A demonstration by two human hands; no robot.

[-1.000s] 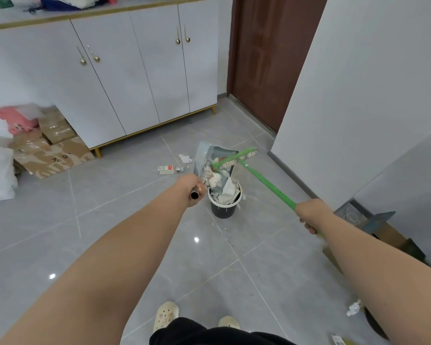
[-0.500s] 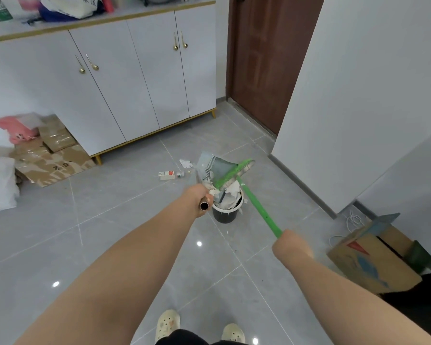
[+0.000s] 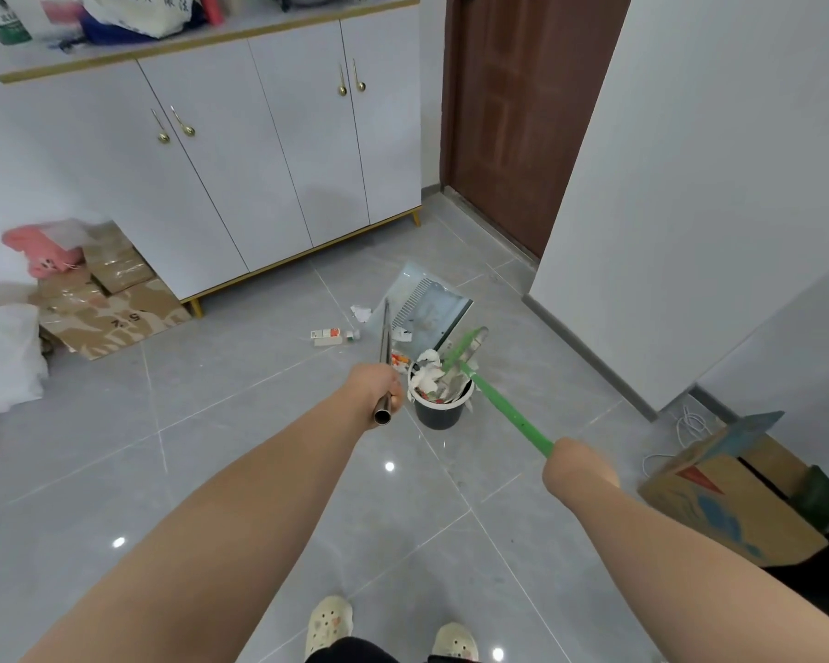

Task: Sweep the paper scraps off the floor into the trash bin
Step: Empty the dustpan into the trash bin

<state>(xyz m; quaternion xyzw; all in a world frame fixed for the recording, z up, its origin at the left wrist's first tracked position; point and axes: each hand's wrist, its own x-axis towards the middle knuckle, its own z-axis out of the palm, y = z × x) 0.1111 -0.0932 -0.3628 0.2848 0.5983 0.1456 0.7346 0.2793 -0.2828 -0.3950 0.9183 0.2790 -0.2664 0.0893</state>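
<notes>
Floor tiles [image 3: 259, 423] hold few scraps [image 3: 361, 312] beyond the stuffed trash bin [image 3: 439, 409]; my left hand [image 3: 376, 385] grips the dustpan [image 3: 427, 308], right hand [image 3: 577, 464] the broom [image 3: 508, 413].

Left forearm [image 3: 221, 514] and right forearm [image 3: 680, 547] bare. Cream perforated clogs [image 3: 329, 624] with small charms. Black garment [image 3: 350, 654] above them.

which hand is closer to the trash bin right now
Left. The left hand, holding the metal handle, is right beside the trash bin; the right hand, on the green broomstick, sits farther off to its right.
</notes>
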